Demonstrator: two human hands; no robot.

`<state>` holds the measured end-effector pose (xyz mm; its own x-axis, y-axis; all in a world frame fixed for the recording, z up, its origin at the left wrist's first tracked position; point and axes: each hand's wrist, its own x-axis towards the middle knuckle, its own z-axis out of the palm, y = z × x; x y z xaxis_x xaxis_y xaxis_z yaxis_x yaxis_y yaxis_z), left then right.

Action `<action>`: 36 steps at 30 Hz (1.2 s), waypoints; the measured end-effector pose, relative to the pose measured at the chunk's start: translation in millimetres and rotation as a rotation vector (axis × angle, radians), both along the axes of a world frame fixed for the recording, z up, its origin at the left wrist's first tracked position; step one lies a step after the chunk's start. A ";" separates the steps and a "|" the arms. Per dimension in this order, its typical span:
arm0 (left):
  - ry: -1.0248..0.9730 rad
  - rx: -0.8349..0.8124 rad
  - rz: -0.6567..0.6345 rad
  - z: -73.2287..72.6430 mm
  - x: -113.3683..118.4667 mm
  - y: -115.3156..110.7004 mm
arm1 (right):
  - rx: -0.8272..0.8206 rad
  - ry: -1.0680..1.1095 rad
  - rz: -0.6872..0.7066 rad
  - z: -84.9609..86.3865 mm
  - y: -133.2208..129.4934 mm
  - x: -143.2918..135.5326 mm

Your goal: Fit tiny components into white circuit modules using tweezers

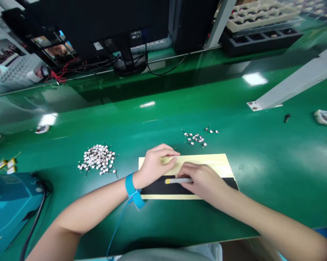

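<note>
Pale yellow backing, the sheet [220,163] lies on the green desk [261,152] in front of me, with a black strip [158,186] along it, both partly covered by the hands. My right hand [202,179] is clenched round a slim pen-like tool [179,180], its yellow end pointing left above the strip. My left hand [156,163] rests over the sheet's upper left part, thumb and forefinger near each other; from this camera I can't tell whether they pinch anything. The two hands are close but apart.

My first worry is the sheet: I see no weight or clamp on it, so a sideways push from either hand could skew it. The right fingers hide part of the tool, and I can't make out which end does the work, so a misjudged contact could mark or lift the strip.

The blue wrist strap [130,186] trails a thin cord [119,219] toward the near edge; if that catches, it could jerk the left hand. A wide swing of the left arm might scatter the heap of small parts [98,158] to the left. The smaller cluster [197,138] beyond the sheet has thin leads, which I judge could tangle or bend if brushed by knuckles.
</note>
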<state>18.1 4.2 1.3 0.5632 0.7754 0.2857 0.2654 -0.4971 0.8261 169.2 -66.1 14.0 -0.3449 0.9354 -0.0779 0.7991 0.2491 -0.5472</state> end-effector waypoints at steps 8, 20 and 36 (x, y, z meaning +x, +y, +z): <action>-0.039 0.218 0.023 1.2 -2.1 -5.7 | -0.178 0.619 -0.403 6.9 16.9 14.3; -0.060 0.465 -0.007 -2.1 -3.4 -7.0 | -0.396 1.060 -0.418 0.9 16.2 6.7; -0.021 0.554 -0.002 -3.8 -4.5 -8.9 | -0.300 0.942 -0.479 -5.0 16.0 2.3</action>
<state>13.6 -4.8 -2.5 0.5538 0.5054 0.6618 0.2504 -0.8590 0.4465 171.5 -50.1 8.9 0.0081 0.9752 -0.2210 0.0076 -0.2210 -0.9752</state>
